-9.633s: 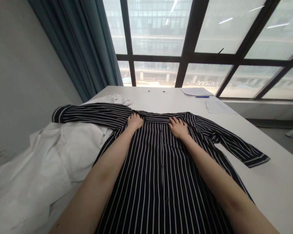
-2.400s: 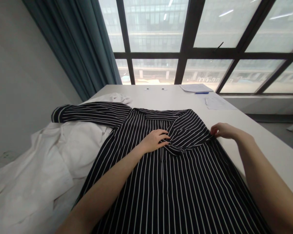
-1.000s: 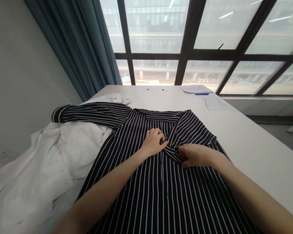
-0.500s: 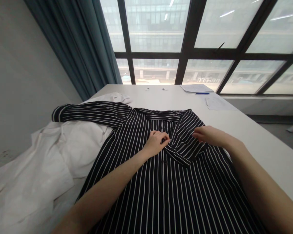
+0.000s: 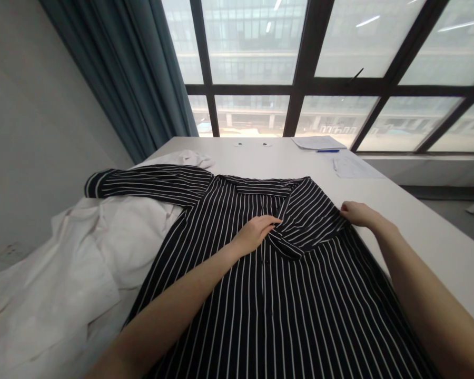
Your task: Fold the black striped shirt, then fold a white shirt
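Note:
A black shirt with white stripes [image 5: 237, 295] lies spread on the table, button front up and collar toward the window. Its right-hand sleeve [image 5: 310, 216] is folded inward over the chest, with the cuff near the button line. My left hand [image 5: 255, 231] pinches the folded sleeve near its cuff. Over at the shirt's right edge, my right hand [image 5: 357, 213] has its fingers closed on the fabric at the outer fold. The other sleeve [image 5: 154, 181] stretches out to the left across white cloth.
Crumpled white cloth [image 5: 90, 258] is heaped along the left side. On the white table [image 5: 221, 155], papers [image 5: 319, 142] and a blue pen [image 5: 327, 151] lie at the back right. A blue curtain [image 5: 130, 68] and windows stand behind.
My right hand has moved right, from above the folded sleeve to the shirt's outer edge, and grips fabric there. My left hand has shifted slightly right. The folded sleeve looks flatter.

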A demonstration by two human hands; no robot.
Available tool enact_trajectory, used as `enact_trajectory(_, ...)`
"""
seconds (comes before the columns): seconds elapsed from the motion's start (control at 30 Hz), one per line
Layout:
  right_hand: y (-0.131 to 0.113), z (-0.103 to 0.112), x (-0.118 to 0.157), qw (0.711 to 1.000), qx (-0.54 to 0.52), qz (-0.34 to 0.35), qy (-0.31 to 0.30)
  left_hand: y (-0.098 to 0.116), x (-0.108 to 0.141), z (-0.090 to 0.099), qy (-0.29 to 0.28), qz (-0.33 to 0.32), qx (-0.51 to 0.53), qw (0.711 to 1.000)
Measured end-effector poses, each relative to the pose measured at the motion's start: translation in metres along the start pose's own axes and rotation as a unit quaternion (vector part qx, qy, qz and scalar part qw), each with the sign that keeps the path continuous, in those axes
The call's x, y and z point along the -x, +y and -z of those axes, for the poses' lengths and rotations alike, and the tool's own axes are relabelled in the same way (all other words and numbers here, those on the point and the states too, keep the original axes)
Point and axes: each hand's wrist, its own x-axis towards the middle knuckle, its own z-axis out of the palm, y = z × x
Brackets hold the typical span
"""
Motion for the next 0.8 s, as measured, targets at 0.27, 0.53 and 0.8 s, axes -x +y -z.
enact_trajectory(0.27,0.013,0.006,0.003,0.999,-0.013,-0.025,0.024,-0.001,0.000,-0.001,-0.011,0.039,-0.050,0.998)
enact_trajectory(0.53,-0.058,-0.004,0.012,0.981,-0.059,0.126,0.136,-0.003,-0.001,-0.002,0.008,0.052,-0.075,0.996)
enact_trajectory(0.8,-0.090,-0.046,0.013,0.954,-0.105,0.235,0.155,0.018,-0.001,0.003,-0.079,-0.061,-0.187,0.977)
